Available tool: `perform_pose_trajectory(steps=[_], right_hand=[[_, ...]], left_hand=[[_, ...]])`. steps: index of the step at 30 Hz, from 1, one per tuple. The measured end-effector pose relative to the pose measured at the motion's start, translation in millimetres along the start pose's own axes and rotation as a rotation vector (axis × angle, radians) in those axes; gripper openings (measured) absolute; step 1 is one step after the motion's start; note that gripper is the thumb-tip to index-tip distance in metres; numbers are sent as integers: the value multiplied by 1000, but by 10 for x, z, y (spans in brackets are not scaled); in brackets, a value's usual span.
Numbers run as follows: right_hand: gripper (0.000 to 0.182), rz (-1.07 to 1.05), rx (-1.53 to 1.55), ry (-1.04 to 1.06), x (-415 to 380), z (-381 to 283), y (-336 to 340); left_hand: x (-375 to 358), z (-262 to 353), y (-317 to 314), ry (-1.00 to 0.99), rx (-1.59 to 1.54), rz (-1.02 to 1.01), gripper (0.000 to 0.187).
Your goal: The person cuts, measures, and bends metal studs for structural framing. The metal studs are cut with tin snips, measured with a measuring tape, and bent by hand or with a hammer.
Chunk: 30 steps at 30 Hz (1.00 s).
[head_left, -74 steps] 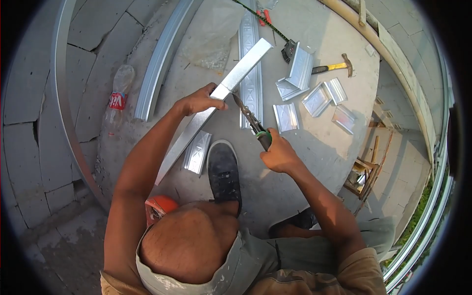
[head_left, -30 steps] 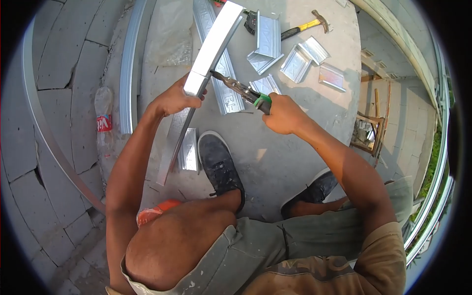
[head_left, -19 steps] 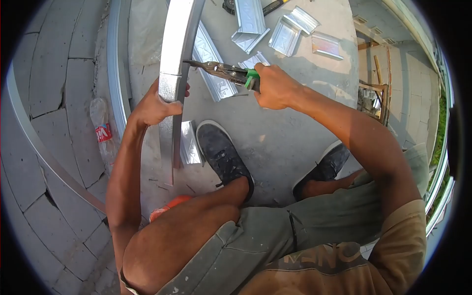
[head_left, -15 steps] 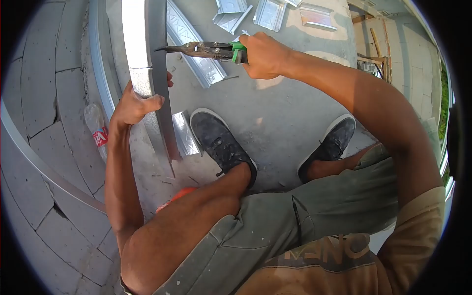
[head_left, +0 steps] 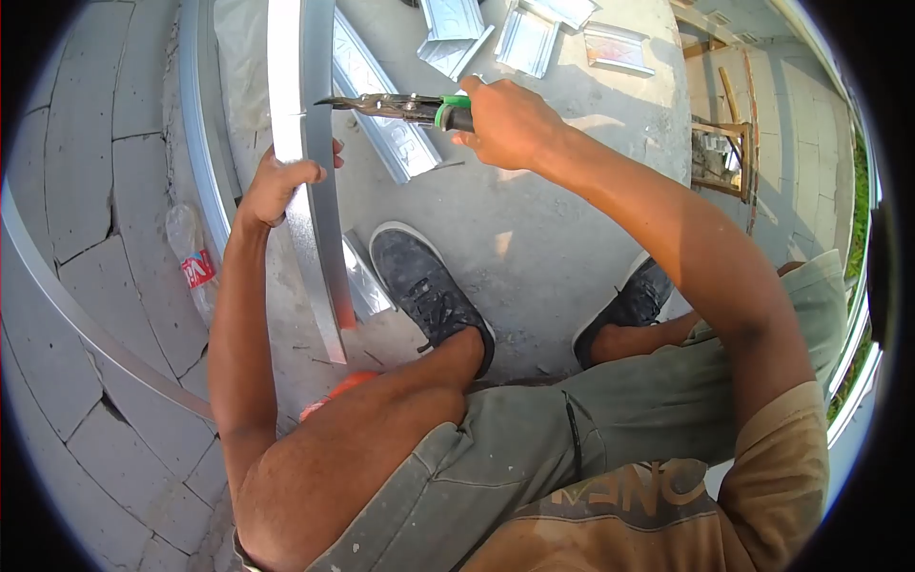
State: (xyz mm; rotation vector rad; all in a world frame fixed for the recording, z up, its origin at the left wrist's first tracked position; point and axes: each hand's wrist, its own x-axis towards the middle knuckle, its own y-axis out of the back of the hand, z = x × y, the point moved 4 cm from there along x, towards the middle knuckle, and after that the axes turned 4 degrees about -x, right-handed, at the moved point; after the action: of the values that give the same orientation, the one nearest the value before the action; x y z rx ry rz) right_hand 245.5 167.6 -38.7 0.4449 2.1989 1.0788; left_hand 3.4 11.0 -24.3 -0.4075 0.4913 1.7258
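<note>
On the concrete floor (head_left: 534,257), seen from above, a person sits or crouches with both shoes planted. The left hand (head_left: 278,183) grips a long metal channel (head_left: 307,143); fingers wrapped tight around its edge, thumb side toward the camera. The channel runs from the top edge of the view down to a free end near the left shoe (head_left: 427,291), tilted slightly and held clear of the floor.

The right hand (head_left: 507,122) is closed around the green-collared handles of tin snips (head_left: 396,105). The blades point left, tips just beside or at the right edge of the channel; whether they bite into the metal cannot be told.

A short cut metal piece (head_left: 367,281) lies on the floor between the channel and the left shoe. A longer embossed metal strip (head_left: 386,114) lies under the snips. Several more cut pieces (head_left: 529,33) lie at the top of the view, well apart from the hands. A plastic bottle with a red label (head_left: 193,267) lies to the left, beside another long channel (head_left: 205,143). Right shoe (head_left: 634,305) near the right knee.
</note>
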Motion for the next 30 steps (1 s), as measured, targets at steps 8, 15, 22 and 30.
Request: perform_pose_trajectory(steps=[8,15,22,30], right_hand=[[45,29,-93,160,5,214,-202],[33,50,-135,131,81,197,-26],[27,5,-125,132,92,261,45],[35,-233,-51,85,-23,-16,166]], left_hand=[[2,105,-40,-62,131,-91,52],[-58,222,-58,-139,213,-91,56],[-72,256,-152,-88,224,-66,55],[-132,224,-241,-41,220,-13,47]])
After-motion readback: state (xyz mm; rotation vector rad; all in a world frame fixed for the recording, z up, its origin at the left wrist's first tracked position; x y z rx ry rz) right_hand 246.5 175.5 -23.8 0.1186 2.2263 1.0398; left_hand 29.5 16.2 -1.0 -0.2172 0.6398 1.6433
